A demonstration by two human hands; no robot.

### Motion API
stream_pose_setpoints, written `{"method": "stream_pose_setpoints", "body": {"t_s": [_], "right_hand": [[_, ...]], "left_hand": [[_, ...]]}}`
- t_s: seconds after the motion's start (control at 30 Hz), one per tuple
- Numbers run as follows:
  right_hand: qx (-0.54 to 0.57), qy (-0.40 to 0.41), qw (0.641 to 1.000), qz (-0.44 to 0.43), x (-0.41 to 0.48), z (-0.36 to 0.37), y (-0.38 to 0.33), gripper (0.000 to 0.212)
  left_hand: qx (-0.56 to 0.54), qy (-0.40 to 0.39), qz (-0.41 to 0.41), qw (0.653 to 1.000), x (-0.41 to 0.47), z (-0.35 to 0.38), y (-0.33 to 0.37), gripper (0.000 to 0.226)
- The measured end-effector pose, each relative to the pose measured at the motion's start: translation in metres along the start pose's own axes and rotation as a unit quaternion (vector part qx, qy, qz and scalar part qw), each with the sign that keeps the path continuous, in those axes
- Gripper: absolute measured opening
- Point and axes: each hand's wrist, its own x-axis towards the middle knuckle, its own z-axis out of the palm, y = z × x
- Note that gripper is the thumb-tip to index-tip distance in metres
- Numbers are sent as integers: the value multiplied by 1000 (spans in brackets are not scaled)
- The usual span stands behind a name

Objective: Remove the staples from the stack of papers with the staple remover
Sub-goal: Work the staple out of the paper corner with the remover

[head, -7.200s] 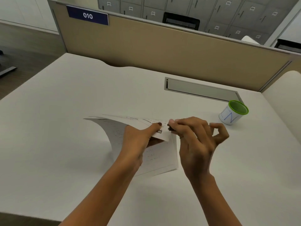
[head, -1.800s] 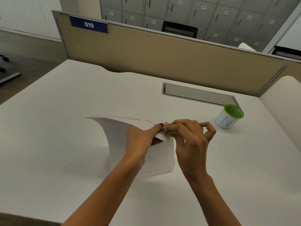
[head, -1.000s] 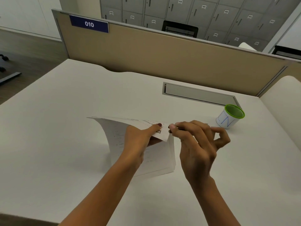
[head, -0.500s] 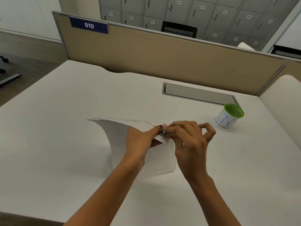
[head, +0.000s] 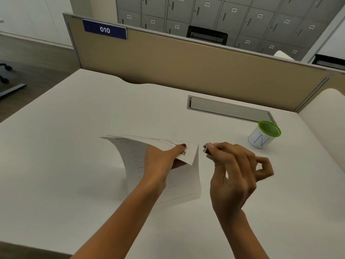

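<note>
A stack of white printed papers (head: 134,156) lies on the white desk (head: 74,165), its far end lifted and curled over. My left hand (head: 160,161) pinches the raised top right corner, thumb on top of the sheets. My right hand (head: 233,169) pinches a small metal staple remover (head: 206,148), whose tip pokes out past the fingers. The tool's tip sits a short gap to the right of the paper corner, not touching it. Most of the tool is hidden inside the hand. No staple can be made out.
A white cup with a green rim (head: 264,134) and a blue mark lies tipped at the far right. A grey cable flap (head: 227,109) is set into the desk behind it. A tan partition (head: 186,58) closes the far edge. A second desk (head: 323,113) adjoins on the right.
Half a second ago the staple remover was pressed against the paper corner. My right hand has since pulled it away to the right, leaving a gap. My left hand keeps its hold.
</note>
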Motion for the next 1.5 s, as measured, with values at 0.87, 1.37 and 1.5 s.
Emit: {"method": "stream_pose_setpoints", "body": {"t_s": [0.87,1.37,1.5], "right_hand": [[63,-236,965,97,-10,12,11,26],[265,-317,848,333,5,24,7,4],[270,-333,792,434,4,25,6,7]], "left_hand": [[91,-77,-50,992,-8,-3,15,31],[440,50,350,825,1,-4,16,7],[438,30,344,830,7,-6,14,2]]}}
